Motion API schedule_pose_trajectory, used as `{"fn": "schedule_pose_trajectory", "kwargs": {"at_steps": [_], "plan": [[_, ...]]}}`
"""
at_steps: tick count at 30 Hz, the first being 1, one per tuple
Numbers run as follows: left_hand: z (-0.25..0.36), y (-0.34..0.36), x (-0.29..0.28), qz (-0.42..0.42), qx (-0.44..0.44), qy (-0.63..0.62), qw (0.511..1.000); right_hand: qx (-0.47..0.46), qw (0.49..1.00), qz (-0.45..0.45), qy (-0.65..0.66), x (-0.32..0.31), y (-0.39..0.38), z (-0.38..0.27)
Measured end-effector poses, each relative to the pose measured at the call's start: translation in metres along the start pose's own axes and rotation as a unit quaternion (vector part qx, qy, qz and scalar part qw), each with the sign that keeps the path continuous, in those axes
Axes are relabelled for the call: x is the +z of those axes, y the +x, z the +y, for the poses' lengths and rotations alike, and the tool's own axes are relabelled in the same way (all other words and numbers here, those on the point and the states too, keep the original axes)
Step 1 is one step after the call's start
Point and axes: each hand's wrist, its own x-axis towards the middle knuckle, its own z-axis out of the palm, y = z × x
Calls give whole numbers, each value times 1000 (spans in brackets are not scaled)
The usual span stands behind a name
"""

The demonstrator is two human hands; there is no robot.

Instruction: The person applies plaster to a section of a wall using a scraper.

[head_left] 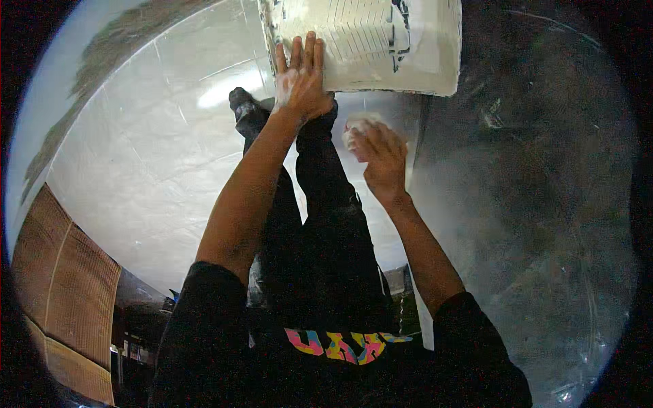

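Observation:
My left hand [303, 85] lies with its fingers spread on the near left corner of a cream-coloured, gently curved panel [432, 47]. The panel has rows of thin slanted lines and black scuffed patches on its face. White residue coats the back of that hand. My right hand [382, 153] is off the panel, below its near edge, with its fingers closed round a whitish wad [360, 129] that looks like a cloth or sponge. Blur hides exactly what the wad is.
Beneath the panel and my dark-clothed legs [333, 177] spreads a pale, shiny sheet-like surface [136, 156]. A dark grey surface [530, 204] with scuffs takes up the right side. Brown ribbed sheets [75, 265] stand at the lower left.

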Motion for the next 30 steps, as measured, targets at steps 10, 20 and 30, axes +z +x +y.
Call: {"fn": "schedule_pose_trajectory", "kwargs": {"at_steps": [10, 20, 30], "plan": [[12, 10, -5, -48, -14, 12, 999, 85, 996, 38, 16, 12, 6, 21], [3, 4, -9, -6, -24, 2, 1000, 344, 912, 186, 124, -84, 133, 32], [2, 3, -4, 18, 3, -64, 998, 267, 930, 251, 42, -60, 215, 170]]}}
